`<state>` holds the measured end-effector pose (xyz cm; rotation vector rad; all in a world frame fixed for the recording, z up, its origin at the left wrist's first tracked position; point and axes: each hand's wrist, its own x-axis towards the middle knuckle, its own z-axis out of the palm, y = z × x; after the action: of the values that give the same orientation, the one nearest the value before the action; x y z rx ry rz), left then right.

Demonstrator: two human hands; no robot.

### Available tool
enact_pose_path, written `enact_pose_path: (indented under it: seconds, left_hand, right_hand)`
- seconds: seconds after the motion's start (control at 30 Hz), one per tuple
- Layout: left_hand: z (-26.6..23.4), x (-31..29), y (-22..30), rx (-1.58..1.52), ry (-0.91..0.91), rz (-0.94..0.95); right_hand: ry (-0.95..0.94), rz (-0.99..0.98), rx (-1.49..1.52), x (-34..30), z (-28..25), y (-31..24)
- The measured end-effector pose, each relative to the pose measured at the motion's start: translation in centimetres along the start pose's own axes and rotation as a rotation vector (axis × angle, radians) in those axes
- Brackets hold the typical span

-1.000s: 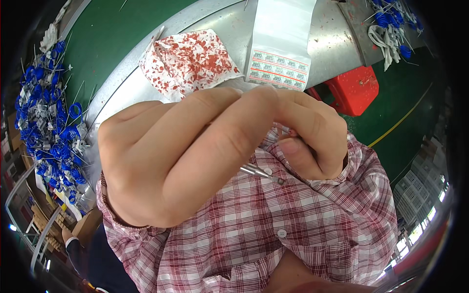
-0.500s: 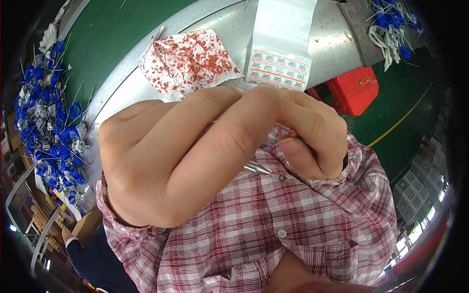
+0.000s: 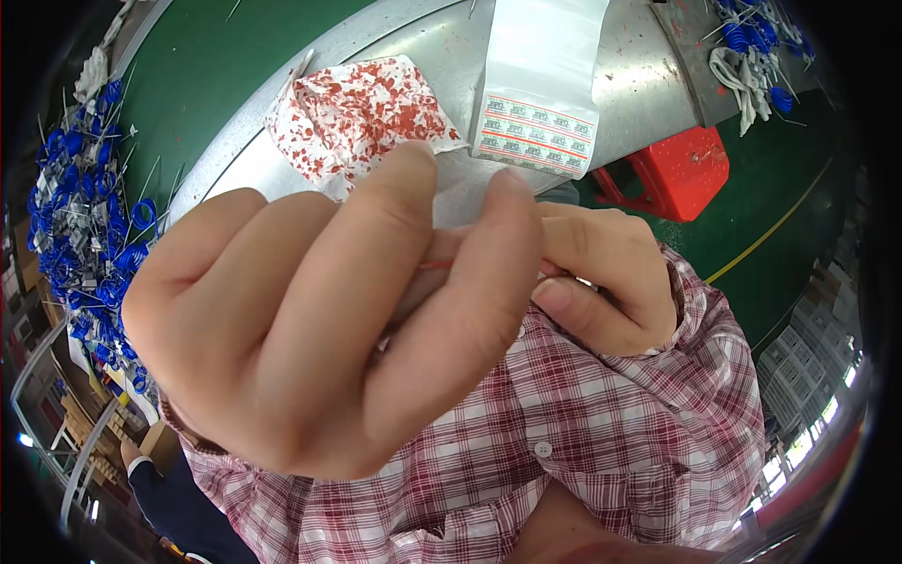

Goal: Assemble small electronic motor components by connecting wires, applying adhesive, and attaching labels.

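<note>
My left hand [image 3: 324, 324] is close in front, its fingers curled and its fingertips near those of my right hand. A thin reddish strip and a small shiny spot show between its fingers, but what it grips is mostly hidden. My right hand [image 3: 611, 282] is closed in a pinch, thumb against the bent forefinger. A tiny shiny bit shows there, too small to name. Beyond the hands, a white cloth [image 3: 376, 113] covered in red flecks lies crumpled on the metal table [image 3: 639, 85]. A strip of printed labels [image 3: 536, 132] lies to its right.
Blue coils [image 3: 94, 216] with wires and pale parts are heaped at the left, and more blue coils [image 3: 742, 38] are at the far right beside a white glove [image 3: 738, 80]. A red plastic stool [image 3: 681, 174] stands on the green floor. Another person's dark sleeve [image 3: 178, 493] is at lower left.
My left hand has turned and shifted left and down, its forefinger and middle finger now apart. The pointed metal tool tip seen below the hands is no longer visible. My right hand has barely moved.
</note>
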<state>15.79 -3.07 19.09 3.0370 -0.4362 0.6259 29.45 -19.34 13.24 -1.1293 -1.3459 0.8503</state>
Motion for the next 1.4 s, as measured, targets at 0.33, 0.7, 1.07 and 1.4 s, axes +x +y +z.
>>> enact_pose_path:
  seconds: [0.33,0.7,1.07,1.4]
  left_hand:
    - [0.9,0.5,0.3,-0.132,-0.035,-0.029]
    - [0.5,0.8,0.4,-0.082,-0.123,-0.043]
    - [0.5,1.3,0.5,-0.099,-0.192,-0.024]
    - [1.2,2.7,0.2,-0.161,-0.059,-0.062]
  right_hand:
    - [-0.006,0.099,0.034,-0.7,-0.4,-0.1]
    - [-0.043,0.178,0.045,-0.4,-0.6,-0.5]
    - [-0.053,0.222,0.132,-0.7,-0.7,-0.4]
    - [-0.228,0.395,0.704,0.0,-2.1,-0.4]
